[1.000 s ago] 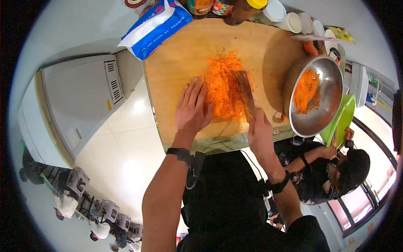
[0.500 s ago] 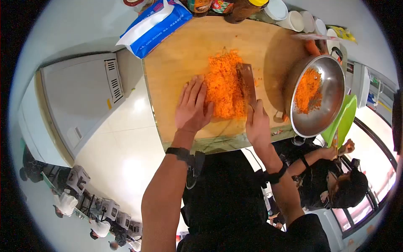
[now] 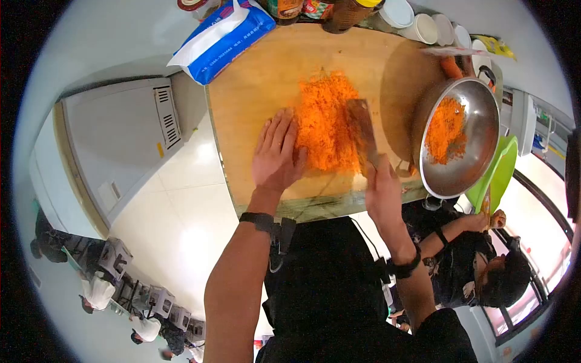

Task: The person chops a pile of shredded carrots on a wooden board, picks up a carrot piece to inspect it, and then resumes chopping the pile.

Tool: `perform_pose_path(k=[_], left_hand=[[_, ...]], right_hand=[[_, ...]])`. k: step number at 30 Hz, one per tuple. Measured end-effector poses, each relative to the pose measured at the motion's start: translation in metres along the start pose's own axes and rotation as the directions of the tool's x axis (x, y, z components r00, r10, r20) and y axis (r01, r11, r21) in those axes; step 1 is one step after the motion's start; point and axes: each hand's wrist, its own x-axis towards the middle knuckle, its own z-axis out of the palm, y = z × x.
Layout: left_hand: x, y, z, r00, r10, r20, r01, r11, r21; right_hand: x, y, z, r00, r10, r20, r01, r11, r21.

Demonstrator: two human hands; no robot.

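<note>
A heap of finely chopped carrot lies in the middle of the wooden cutting board. My left hand rests flat at the heap's left edge, fingers stretched out and pointing away from me. In my right hand is the handle of a cleaver, my fingers wrapped round it. The broad dark blade stands along the heap's right side, slightly blurred by motion. To the right of the cleaver, a steel bowl holds more chopped carrot.
A blue tissue pack lies at the board's far left corner. Jars and white tubs line the back. Whole carrots sit behind the bowl. At right, another person works near a green basin.
My right hand and the cleaver have shifted right and slightly toward me, the blade drawing away from the heap. My left hand has stayed almost in place.
</note>
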Motion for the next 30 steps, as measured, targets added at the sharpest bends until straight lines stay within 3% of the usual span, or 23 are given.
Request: perform_pose_path(k=[3, 4, 7, 10, 16, 23, 25, 28, 30], left_hand=[[-0.002, 0.001, 0.000, 1.000, -0.014, 0.021, 0.015, 0.998, -0.059], [-0.004, 0.002, 0.001, 1.000, -0.013, 0.026, 0.015, 0.998, -0.064], [0.000, -0.002, 0.001, 1.000, -0.004, -0.005, 0.004, 0.998, -0.062], [0.001, 0.002, 0.003, 1.000, -0.004, -0.014, 0.003, 0.996, -0.094], [0.001, 0.002, 0.000, 1.000, -0.016, 0.013, 0.017, 0.996, -0.092], [0.000, -0.001, -0.002, 1.000, -0.013, 0.027, 0.014, 0.997, -0.070], [-0.004, 0.001, -0.002, 0.999, -0.012, 0.041, 0.015, 0.996, -0.084], [-0.003, -0.001, -0.001, 0.999, -0.003, 0.044, 0.006, 0.998, -0.068], [0.001, 0.002, -0.003, 0.999, -0.013, 0.041, 0.016, 0.998, -0.062]], right_hand=[[-0.001, 0.010, -0.004, 0.985, 0.122, 0.122, -0.106, 0.985, -0.134], [0.002, 0.019, 0.008, 0.994, 0.090, 0.069, -0.087, 0.995, -0.044], [0.015, 0.024, 0.018, 0.999, 0.038, 0.021, -0.037, 0.999, -0.025], [0.005, 0.015, 0.000, 0.991, 0.087, 0.103, -0.084, 0.996, -0.041], [0.019, 0.017, 0.026, 0.993, 0.112, -0.031, -0.110, 0.991, 0.080], [0.006, -0.001, 0.022, 0.999, 0.004, -0.044, -0.003, 1.000, 0.024], [0.013, 0.003, 0.039, 0.986, 0.163, -0.030, -0.161, 0.985, 0.063], [0.028, -0.003, 0.036, 0.995, 0.046, -0.088, -0.036, 0.994, 0.106], [0.014, -0.007, 0.023, 0.994, 0.059, -0.090, -0.052, 0.996, 0.071]])
